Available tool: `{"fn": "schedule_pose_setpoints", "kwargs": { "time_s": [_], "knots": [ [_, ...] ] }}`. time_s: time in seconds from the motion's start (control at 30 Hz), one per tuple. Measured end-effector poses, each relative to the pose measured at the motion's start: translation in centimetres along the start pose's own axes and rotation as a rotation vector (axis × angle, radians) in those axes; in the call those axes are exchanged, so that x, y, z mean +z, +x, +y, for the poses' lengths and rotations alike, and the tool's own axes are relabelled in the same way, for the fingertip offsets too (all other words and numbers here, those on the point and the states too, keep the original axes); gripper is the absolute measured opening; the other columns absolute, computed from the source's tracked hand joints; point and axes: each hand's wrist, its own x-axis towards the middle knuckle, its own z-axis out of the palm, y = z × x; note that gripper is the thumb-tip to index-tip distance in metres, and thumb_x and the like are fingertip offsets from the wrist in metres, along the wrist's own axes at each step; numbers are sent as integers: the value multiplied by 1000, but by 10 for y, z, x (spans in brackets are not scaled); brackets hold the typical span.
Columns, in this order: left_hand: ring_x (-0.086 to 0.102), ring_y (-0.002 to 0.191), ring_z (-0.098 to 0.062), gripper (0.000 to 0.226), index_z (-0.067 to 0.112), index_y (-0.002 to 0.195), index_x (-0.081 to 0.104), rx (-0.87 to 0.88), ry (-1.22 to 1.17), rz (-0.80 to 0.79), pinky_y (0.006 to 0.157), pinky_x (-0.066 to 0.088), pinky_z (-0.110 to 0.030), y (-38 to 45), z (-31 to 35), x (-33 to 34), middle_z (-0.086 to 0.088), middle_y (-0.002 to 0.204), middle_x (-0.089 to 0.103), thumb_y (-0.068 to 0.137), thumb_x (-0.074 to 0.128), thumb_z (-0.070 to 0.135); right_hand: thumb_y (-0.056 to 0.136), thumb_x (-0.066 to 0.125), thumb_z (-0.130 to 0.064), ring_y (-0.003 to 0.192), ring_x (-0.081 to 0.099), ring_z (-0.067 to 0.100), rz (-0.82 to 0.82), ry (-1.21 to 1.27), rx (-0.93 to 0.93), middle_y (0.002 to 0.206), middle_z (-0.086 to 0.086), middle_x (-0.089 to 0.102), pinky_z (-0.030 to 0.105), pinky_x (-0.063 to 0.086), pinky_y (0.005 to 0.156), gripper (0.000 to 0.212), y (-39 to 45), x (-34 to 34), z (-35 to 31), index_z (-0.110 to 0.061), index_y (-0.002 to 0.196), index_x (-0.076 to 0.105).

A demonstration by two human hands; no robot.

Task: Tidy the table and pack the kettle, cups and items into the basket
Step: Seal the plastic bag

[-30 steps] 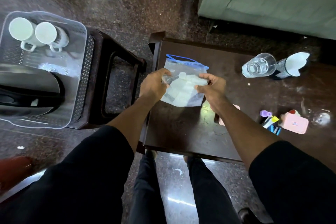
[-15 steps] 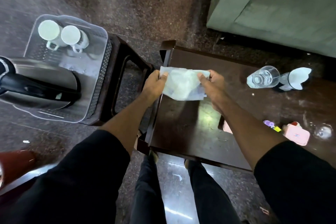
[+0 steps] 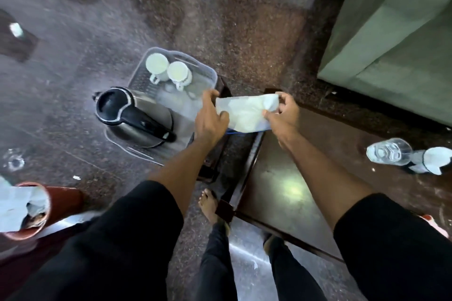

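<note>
While both hands hold it in the air between the basket (image 3: pixel 212 75) and the table (image 3: pixel 281 193), the one plastic bag (image 3: pixel 245 113) appears as a soft, crumpled, translucent pouch with pale contents and a blue strip along its lower edge. The basket is clear plastic, rectangular with rounded corners and a ribbed floor, and sits on a dark stool (image 3: pixel 223 90). Inside it stand two white cups (image 3: pixel 168 71), round-mouthed with loop handles, and one kettle (image 3: pixel 133 118) with a brushed metal body, black lid and black handle. The table is dark, glossy wood with a raised rim. On its right part lie one clear glass (image 3: pixel 389 151), faceted at the base, and one dark item with a white end just beside it, too blurred to identify. One reddish round bin (image 3: pixel 36 210) holding paper stands on the speckled stone floor.

The left hand (image 3: pixel 210 121) pinches the bag's left end, fingers curled round it, forearm extended forward. The right hand (image 3: pixel 285 116) pinches the right end between thumb and curled fingers, wrist bent inward.
</note>
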Motion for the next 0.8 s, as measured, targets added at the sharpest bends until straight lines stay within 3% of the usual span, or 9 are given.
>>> {"fn": "schedule_pose_setpoints", "kwargs": {
  "time_s": [0.07, 0.13, 0.23, 0.37, 0.53, 0.67, 0.8],
  "knots": [
    [61, 90, -38, 29, 12, 111, 60, 79, 15, 105, 80, 48, -44, -12, -2, -15, -12, 92, 63, 83, 57, 6, 73, 78, -1, 91, 69, 18, 40, -37, -65, 95, -5, 71, 35, 58, 83, 54, 2, 25, -28, -18, 122, 60],
    [60, 94, -36, 20, 13, 101, 69, 63, 44, 212, 82, 46, -42, -19, -9, -24, -8, 95, 60, 86, 58, 4, 72, 75, -4, 78, 62, 11, 71, -80, -154, 80, -17, 62, 29, 52, 72, 47, 4, 53, -52, -27, 109, 58],
    [62, 100, -34, 22, 8, 106, 72, 7, -32, 367, 90, 47, -41, -17, -23, -33, -13, 109, 61, 91, 57, 1, 73, 67, 3, 71, 56, 4, 1, -70, -255, 82, -16, 57, 25, 48, 65, 44, 5, 102, -80, -28, 100, 50],
    [61, 105, -33, 29, 3, 118, 68, 16, -103, 482, 96, 48, -37, -4, -28, -37, -17, 117, 56, 93, 55, -2, 77, 65, 5, 83, 61, 17, -58, -86, -298, 92, -2, 61, 38, 53, 76, 39, 15, 149, -95, -22, 101, 49],
    [58, 114, -35, 40, 6, 131, 59, -202, -150, 434, 103, 46, -41, 9, -32, -30, -17, 132, 48, 92, 53, 0, 81, 58, 2, 83, 58, 16, -119, -204, -337, 92, -4, 58, 46, 53, 80, 32, 29, 184, -90, -19, 104, 52],
    [55, 123, -36, 46, 8, 139, 50, -455, -87, 268, 106, 43, -39, 22, -37, -27, -17, 146, 43, 93, 54, 11, 83, 50, 3, 93, 60, 25, -211, -453, -371, 102, 1, 63, 47, 53, 81, 35, 32, 197, -85, -20, 108, 56],
    [47, 137, -39, 52, 4, 140, 44, -575, 88, 94, 116, 36, -44, 34, -40, -27, -21, 149, 44, 93, 60, 21, 85, 53, 3, 101, 62, 34, -205, -752, -516, 116, 7, 63, 48, 53, 82, 37, 30, 201, -86, -20, 114, 51]
  ]
}}
